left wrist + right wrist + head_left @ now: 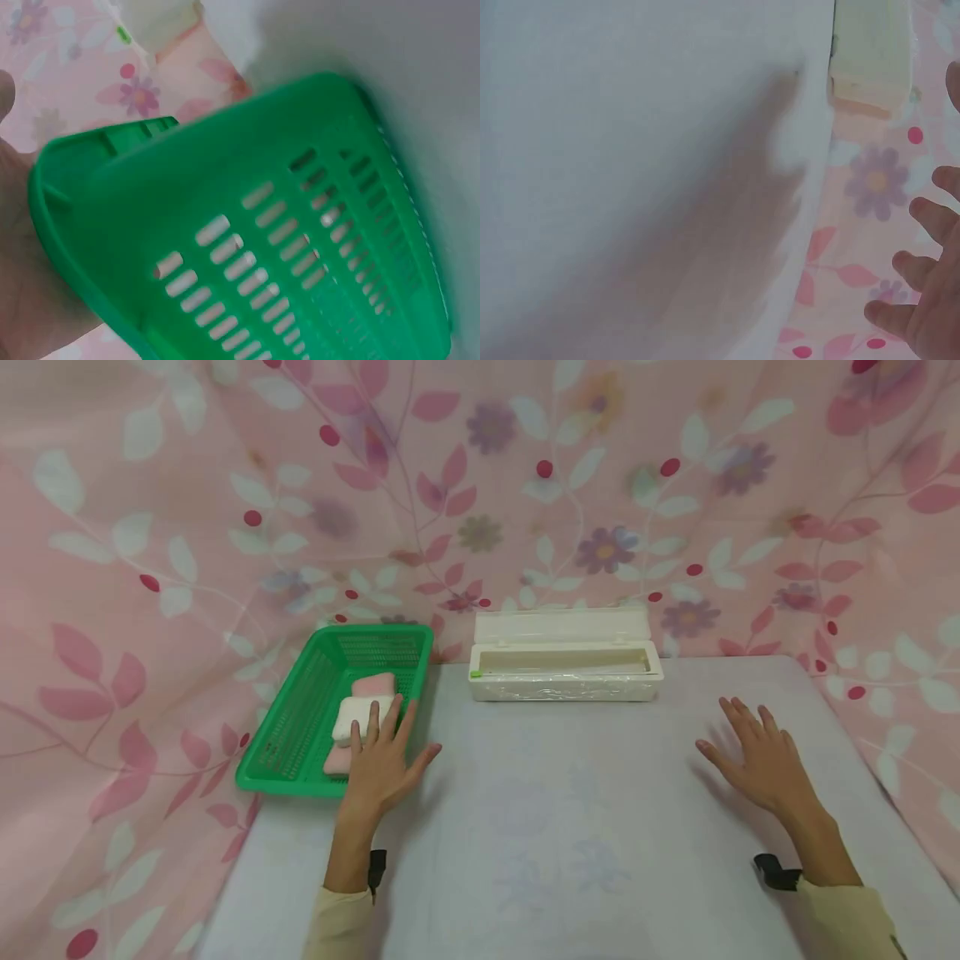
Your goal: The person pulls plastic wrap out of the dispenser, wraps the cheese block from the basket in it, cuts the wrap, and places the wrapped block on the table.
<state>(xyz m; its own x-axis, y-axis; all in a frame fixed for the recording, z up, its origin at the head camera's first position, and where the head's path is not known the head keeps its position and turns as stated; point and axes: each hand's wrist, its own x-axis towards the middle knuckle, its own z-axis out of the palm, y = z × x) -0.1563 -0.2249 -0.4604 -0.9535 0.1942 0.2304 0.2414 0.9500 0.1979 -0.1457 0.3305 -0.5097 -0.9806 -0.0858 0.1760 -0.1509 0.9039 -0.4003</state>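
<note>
My left hand is spread over the near right corner of a green plastic basket, fingers straight and holding nothing. Inside the basket lie a white rounded block and pink ones, shaped like soap bars; the hand partly covers them. In the left wrist view, the basket's slotted wall fills the middle, with part of that hand at the left edge. Over the table's right side my right hand hovers with fingers extended and nothing in it. Its fingertips show in the right wrist view.
At the table's back stands a long white box, its lid raised, clear film across its front and a small green tab at the left. Pale cloth covers the table. A pink floral curtain hangs behind and beside it.
</note>
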